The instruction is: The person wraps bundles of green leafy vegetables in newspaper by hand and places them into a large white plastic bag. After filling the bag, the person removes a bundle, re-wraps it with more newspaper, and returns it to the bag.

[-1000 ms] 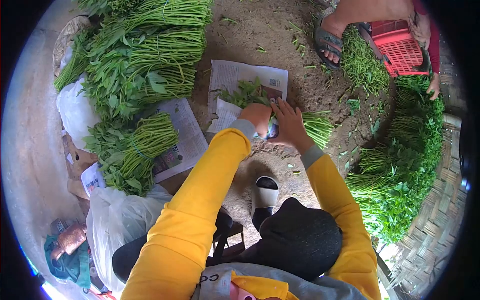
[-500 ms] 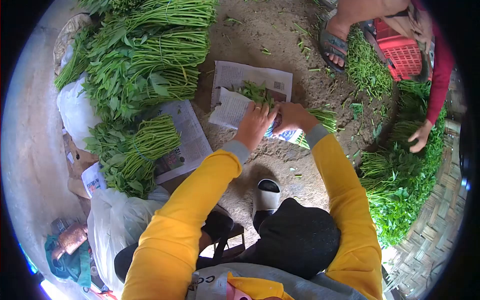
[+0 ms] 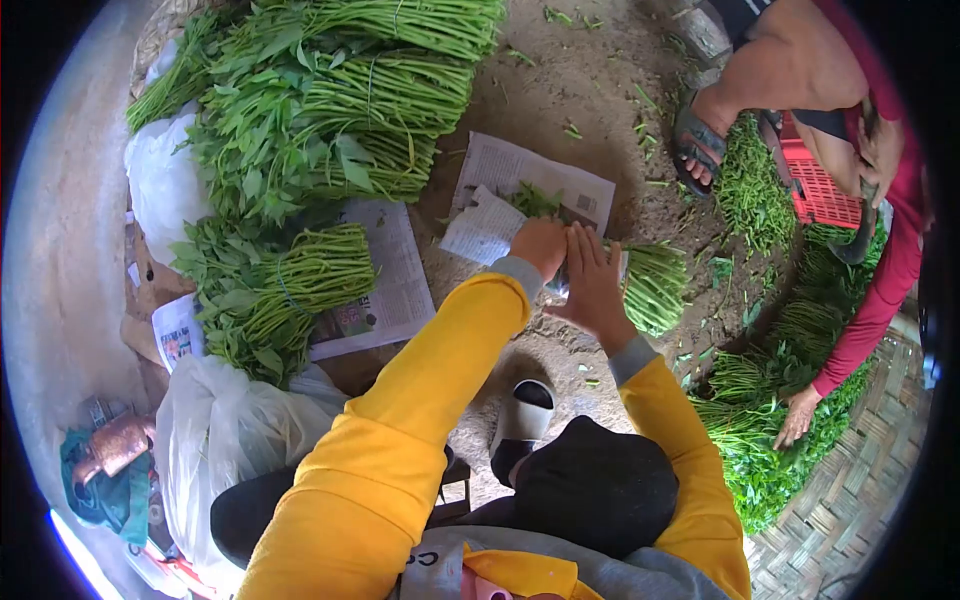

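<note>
A bundle of leafy greens point(image 3: 655, 285) lies on the ground in front of me, its cut stems pointing right. A sheet of newspaper point(image 3: 485, 228) is wrapped around its middle, with a few leaves showing at the far side. My left hand point(image 3: 540, 248) is closed on the wrapped bundle, its fingertips hidden. My right hand point(image 3: 597, 285) presses on the wrap with fingers stretched out and thumb apart. Under and behind the bundle, a second newspaper sheet point(image 3: 500, 165) lies flat.
Tied bunches of greens point(image 3: 370, 100) are piled at upper left, with one bunch point(image 3: 315, 270) on newspaper point(image 3: 400, 270). Plastic bags point(image 3: 240, 430) stand at left. At right, a co-worker's hand point(image 3: 797, 415) touches greens point(image 3: 770, 470) by a woven basket point(image 3: 850, 490); a red crate point(image 3: 825, 185) is behind.
My left hand has curled over the wrap. My right hand has shifted and flattened its fingers on it. The co-worker's hand has moved down onto the greens.
</note>
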{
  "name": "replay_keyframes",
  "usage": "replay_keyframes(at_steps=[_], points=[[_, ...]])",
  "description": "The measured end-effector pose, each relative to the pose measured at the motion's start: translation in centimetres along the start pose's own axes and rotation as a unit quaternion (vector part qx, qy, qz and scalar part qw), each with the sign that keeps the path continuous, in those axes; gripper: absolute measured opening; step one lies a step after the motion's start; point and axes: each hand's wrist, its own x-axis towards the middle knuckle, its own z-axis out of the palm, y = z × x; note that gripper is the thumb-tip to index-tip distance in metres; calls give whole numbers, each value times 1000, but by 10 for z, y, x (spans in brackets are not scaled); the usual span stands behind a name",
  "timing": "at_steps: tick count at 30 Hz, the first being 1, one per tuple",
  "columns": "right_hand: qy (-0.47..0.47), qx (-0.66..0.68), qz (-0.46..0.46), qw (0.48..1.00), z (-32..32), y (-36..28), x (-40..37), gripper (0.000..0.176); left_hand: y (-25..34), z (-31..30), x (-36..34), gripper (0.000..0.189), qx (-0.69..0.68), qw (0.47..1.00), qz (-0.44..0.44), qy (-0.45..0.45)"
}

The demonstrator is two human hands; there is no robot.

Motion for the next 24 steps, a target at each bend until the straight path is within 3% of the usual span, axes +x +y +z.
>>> replay_keyframes(at_steps=[1, 4, 5, 6, 9, 12, 15, 18, 21, 24], points=[[15, -36, -3, 999, 2, -1, 4, 118, -2, 2, 1, 47, -10, 999, -9, -29], [-44, 31, -1, 999, 6, 16, 20, 117, -12, -9, 17, 47, -42, 992, -18, -117], [14, 71, -22, 997, 10, 23, 27, 115, -17, -20, 21, 47, -62, 986, -11, -154], [-14, 71, -27, 997, 12, 32, 32, 114, -19, -29, 24, 47, -82, 978, -5, -191], [-102, 103, -22, 989, -1, 46, 52, 105, -17, -42, 29, 69, -89, 966, -72, -231], [-227, 127, -13, 965, -6, 62, 78, 100, -10, -36, 7, 95, 24, 991, -114, 60], [-192, 114, -46, 974, 12, 72, 85, 102, -14, -31, -22, 108, 30, 997, 1, 76], [-136, 135, -78, 979, 16, 80, 89, 110, -17, -20, -27, 100, 93, 991, 7, 92], [-136, 126, -57, 981, 17, 88, 100, 120, -31, -4, 2, 97, 37, 995, -12, 96], [-186, 129, -21, 974, 21, 95, 122, 128, -43, -32, 15, 85, 13, 1000, -12, -5]])
